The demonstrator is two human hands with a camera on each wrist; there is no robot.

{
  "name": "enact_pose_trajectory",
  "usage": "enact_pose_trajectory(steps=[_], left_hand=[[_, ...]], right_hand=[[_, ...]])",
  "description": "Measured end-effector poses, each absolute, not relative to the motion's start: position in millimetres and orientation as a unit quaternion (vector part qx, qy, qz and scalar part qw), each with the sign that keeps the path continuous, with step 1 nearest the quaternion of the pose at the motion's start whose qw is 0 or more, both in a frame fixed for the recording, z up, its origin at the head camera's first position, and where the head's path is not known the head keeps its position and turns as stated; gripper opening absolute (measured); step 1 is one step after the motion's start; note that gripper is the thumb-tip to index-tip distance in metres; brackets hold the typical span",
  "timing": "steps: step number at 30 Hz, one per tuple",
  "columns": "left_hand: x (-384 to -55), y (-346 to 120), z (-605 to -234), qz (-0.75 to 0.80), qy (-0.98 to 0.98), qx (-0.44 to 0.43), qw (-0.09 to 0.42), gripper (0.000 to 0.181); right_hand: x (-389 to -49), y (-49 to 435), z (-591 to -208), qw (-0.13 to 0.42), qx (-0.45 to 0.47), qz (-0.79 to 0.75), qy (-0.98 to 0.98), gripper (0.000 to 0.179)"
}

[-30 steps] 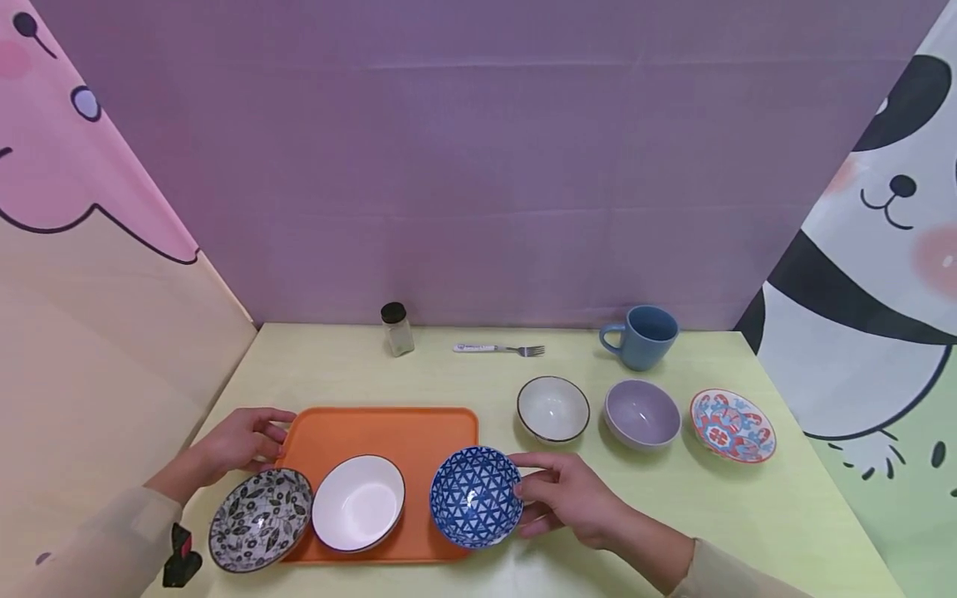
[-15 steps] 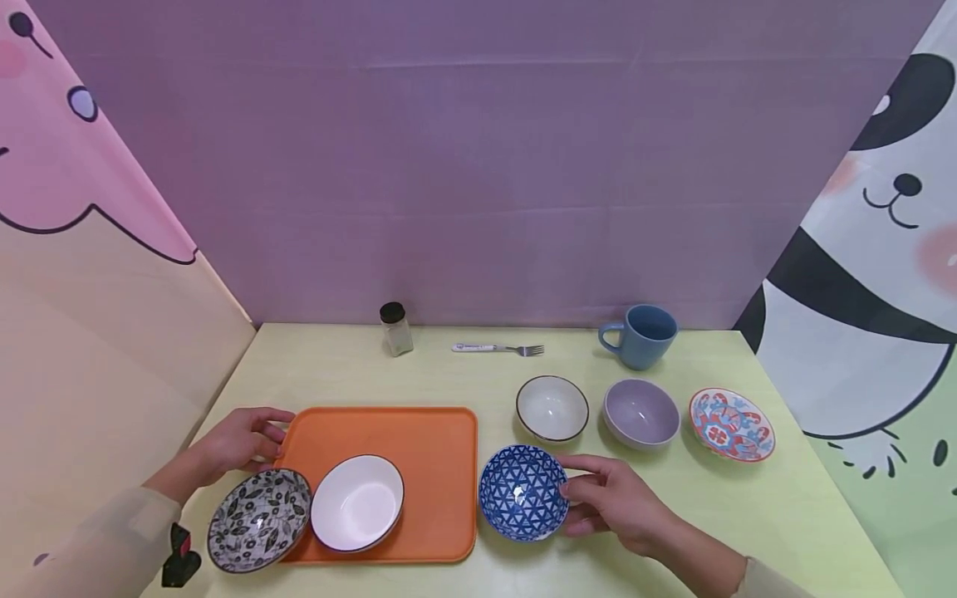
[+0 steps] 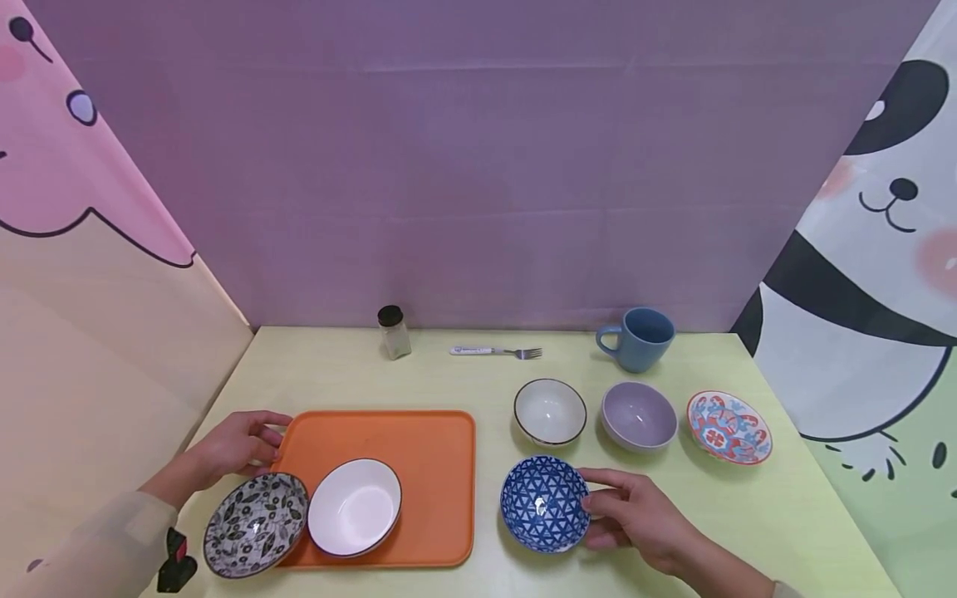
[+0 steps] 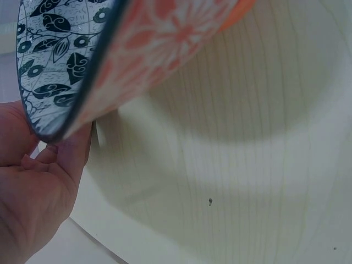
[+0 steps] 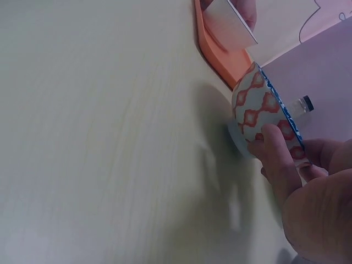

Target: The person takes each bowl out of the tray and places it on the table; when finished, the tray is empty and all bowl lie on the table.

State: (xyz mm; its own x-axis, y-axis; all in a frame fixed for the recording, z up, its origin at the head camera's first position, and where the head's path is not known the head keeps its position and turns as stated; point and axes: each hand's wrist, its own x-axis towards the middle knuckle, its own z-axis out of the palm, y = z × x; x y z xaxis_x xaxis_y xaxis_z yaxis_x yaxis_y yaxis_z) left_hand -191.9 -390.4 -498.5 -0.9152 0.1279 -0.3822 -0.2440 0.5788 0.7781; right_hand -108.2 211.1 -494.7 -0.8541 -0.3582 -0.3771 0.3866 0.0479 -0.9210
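My right hand (image 3: pixel 643 519) pinches the right rim of a blue-and-white triangle-patterned bowl (image 3: pixel 544 504), thumb inside and fingers under. In the right wrist view its outside shows a red pattern; whether its foot touches the table cannot be told. On the left, my left hand (image 3: pixel 233 448) lies with loosely bent fingers at the left edge of the orange tray (image 3: pixel 419 465); some fingertips are hidden. Close below it, a black-and-white leaf-patterned bowl (image 3: pixel 257 526) tilts over the tray's left edge. A white bowl (image 3: pixel 355 507) with a dark rim sits on the tray.
Behind the blue bowl stand a white bowl with a brown rim (image 3: pixel 550 412), a lilac bowl (image 3: pixel 639 416) and a red-and-blue patterned dish (image 3: pixel 728 427). Along the back are a black-lidded jar (image 3: pixel 395 333), a fork (image 3: pixel 497 352) and a blue mug (image 3: pixel 637 340).
My right hand has carried the blue bowl rightward, from over the tray's right edge to the table area right of the tray. The left hand and the other dishes stay in place.
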Motion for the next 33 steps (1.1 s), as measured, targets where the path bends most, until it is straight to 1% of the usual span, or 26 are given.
enact_pose_trajectory(steps=[12, 24, 33], left_hand=[[-190, -392, -499, 0.463, 0.861, -0.029, 0.206, 0.061], [-189, -392, -499, 0.468, 0.858, -0.036, 0.21, 0.062], [-190, -390, -497, 0.46, 0.862, -0.034, 0.208, 0.062]], right_hand=[[-105, 215, -503, 0.28, 0.025, -0.698, 0.659, 0.065], [-99, 221, -506, 0.294, 0.007, -0.715, 0.635, 0.068], [-102, 224, -505, 0.29, -0.016, -0.7, 0.653, 0.067]])
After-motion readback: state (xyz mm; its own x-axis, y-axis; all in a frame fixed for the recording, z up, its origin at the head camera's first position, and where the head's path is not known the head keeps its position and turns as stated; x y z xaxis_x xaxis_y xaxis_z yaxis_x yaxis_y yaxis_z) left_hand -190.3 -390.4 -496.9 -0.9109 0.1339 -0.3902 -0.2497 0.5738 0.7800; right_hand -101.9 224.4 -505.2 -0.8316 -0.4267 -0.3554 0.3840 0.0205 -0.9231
